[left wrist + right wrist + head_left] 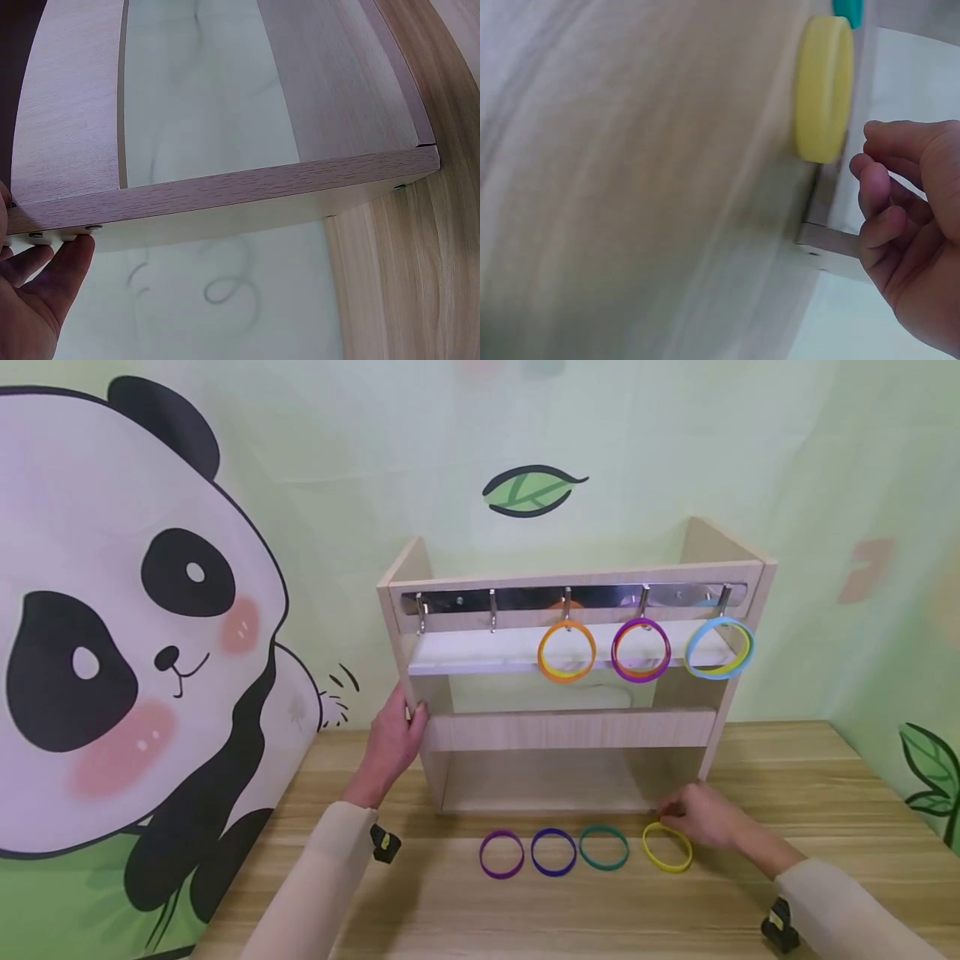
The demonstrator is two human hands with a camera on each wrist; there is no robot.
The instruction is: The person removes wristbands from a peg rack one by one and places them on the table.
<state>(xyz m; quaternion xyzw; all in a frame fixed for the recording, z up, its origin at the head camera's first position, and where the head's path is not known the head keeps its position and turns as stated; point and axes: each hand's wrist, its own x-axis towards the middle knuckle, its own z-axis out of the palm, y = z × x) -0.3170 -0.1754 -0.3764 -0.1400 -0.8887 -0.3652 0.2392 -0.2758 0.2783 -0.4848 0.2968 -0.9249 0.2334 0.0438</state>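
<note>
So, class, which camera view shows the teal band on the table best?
The head view: the teal band appears there as a whole ring, nothing covering it. The right wrist view catches only a cut-off piece at its top edge; the left wrist view shows none of it.

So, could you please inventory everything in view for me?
Rack: one, pale wood, on the table
Hook strip: one, silver, rack's upper front
Orange and yellow bands: apparently two, third hook from left
Purple and reddish bands: apparently two, fourth hook
Light blue and yellow-green bands: apparently two, fifth hook
Loose bands: four; purple band, dark blue band, teal band, yellow band, left to right before rack
Table: one, brown, beneath
Backdrop: one, pale green, behind
Panda print: one, black-and-white, left
Leaf prints: several, green, above rack, far right
Wrist devices: two, black, cuffs
Sleeves: two, cream, forearms
Left hand: one, bare, gripping rack
Right hand: one, bare, at yellow band
</note>
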